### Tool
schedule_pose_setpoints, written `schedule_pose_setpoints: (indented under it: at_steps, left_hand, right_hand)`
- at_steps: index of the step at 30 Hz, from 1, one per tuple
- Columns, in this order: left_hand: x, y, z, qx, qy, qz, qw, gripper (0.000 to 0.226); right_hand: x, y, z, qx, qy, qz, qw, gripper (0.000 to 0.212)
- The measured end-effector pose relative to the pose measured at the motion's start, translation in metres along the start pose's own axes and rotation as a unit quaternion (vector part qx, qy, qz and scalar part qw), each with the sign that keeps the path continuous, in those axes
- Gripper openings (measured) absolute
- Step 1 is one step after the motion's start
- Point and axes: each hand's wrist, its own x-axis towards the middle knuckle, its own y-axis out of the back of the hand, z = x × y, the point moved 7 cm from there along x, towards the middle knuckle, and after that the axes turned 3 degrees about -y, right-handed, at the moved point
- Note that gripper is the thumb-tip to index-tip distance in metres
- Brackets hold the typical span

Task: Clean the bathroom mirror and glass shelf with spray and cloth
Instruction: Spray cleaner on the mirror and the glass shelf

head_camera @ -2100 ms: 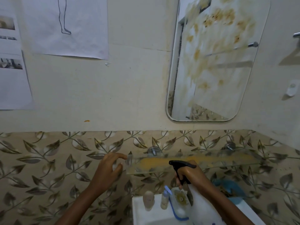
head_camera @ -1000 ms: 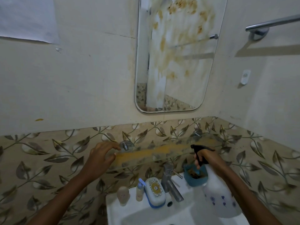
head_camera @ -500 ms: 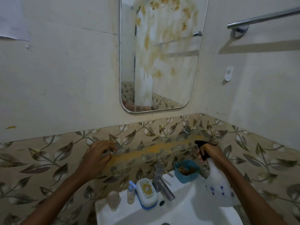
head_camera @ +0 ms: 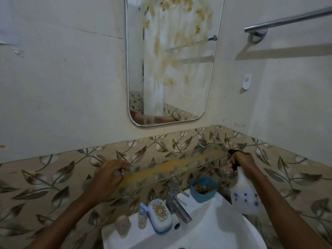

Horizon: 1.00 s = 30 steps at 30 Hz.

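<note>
The glass shelf [head_camera: 172, 166] runs along the leaf-patterned tile band below the mirror [head_camera: 172, 65], above the basin, and carries a long orange-yellow smear down its middle. The mirror hangs on the pale wall above it, streaked and blotched with brown-yellow stains, mostly across its upper half. The left hand [head_camera: 107, 177] rests at the shelf's left end, its fingers [head_camera: 124, 168] curled over the edge of the glass. The right hand [head_camera: 242, 161] is at the shelf's right end, fingers wrapped around the black trigger head of a white spray bottle [head_camera: 245, 194], whose nozzle points toward the shelf and whose body, dotted with small blue flowers, hangs below the hand. Under the shelf, the white sink [head_camera: 215, 229] holds a metal tap [head_camera: 177, 202], a blue tub [head_camera: 203, 188] at its back right corner, and a soap case [head_camera: 159, 214], a small bottle [head_camera: 142, 218] and a round-topped container [head_camera: 122, 225] along its back left edge. A chrome towel rail [head_camera: 287, 19] is fixed high on the right wall.
</note>
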Motion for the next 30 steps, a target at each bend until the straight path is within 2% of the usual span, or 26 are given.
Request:
schedule_pose_setpoints:
  at_steps: [2,7,8,9,10,11,12,13,14,15,16,17,19,22,27,29,30]
  left_hand:
    - [-0.001,0.003,-0.003,-0.005,0.005,0.005,1.0,0.026]
    - [-0.013,0.008,-0.015,0.006,0.017,0.007,1.0,0.028]
    - [-0.016,0.011,-0.017,0.01,0.025,0.007,1.0,0.029]
    - [-0.018,0.013,-0.019,0.014,0.03,0.008,0.999,0.03]
    - [-0.021,0.017,-0.02,0.018,0.035,0.009,0.999,0.03]
    - [-0.024,0.02,-0.021,0.021,0.039,0.012,0.999,0.03]
    - [-0.026,0.024,-0.021,0.024,0.043,0.016,0.999,0.03]
    - [-0.029,0.029,-0.023,0.028,0.048,0.02,0.998,0.029]
    - [-0.031,0.032,-0.023,0.031,0.052,0.022,0.998,0.029]
    - [-0.034,0.037,-0.024,0.033,0.057,0.024,0.998,0.028]
    - [-0.037,0.04,-0.024,0.035,0.06,0.024,0.997,0.027]
    - [-0.04,0.043,-0.023,0.034,0.06,0.025,0.997,0.027]
    - [-0.047,0.051,-0.021,0.023,0.062,0.027,0.997,0.027]
    - [-0.053,0.06,-0.017,0.016,0.066,0.032,0.997,0.024]
    - [-0.05,0.064,-0.006,0.005,0.06,0.033,0.998,0.025]
    - [-0.047,0.059,0.003,-0.004,0.051,0.02,0.998,0.028]
    - [-0.044,0.055,0.009,-0.012,0.047,0.008,0.999,0.032]
  right_hand:
    - [-0.002,-0.015,0.005,-0.04,-0.017,-0.056,0.997,0.051]
    - [-0.037,-0.062,0.017,-0.065,0.031,-0.159,0.985,0.031]
    - [-0.05,-0.076,0.022,-0.05,0.032,-0.2,0.978,0.028]
    - [-0.067,-0.098,0.028,-0.046,0.035,-0.281,0.958,0.029]
    - [-0.066,-0.109,0.023,-0.018,0.082,-0.332,0.94,0.042]
    - [-0.067,-0.126,0.023,0.103,0.086,-0.44,0.888,0.054]
    - [-0.081,-0.138,0.024,0.161,0.093,-0.503,0.844,0.056]
    - [-0.089,-0.134,0.014,0.106,0.213,-0.428,0.872,0.05]
    - [-0.091,-0.138,0.013,-0.014,0.235,-0.324,0.916,0.05]
    - [-0.108,-0.157,0.029,-0.059,0.111,-0.359,0.925,0.057]
    - [-0.122,-0.164,0.034,-0.021,0.06,-0.406,0.912,0.06]
    - [-0.138,-0.168,0.033,-0.005,0.047,-0.396,0.917,0.06]
    - [-0.169,-0.182,0.027,-0.002,0.057,-0.41,0.91,0.056]
    - [-0.191,-0.21,0.038,-0.103,0.049,-0.375,0.92,0.036]
    - [-0.21,-0.228,0.052,-0.13,0.057,-0.364,0.921,0.03]
    - [-0.216,-0.229,0.053,-0.131,0.051,-0.384,0.913,0.018]
    - [-0.223,-0.23,0.054,-0.123,0.037,-0.416,0.9,0.02]
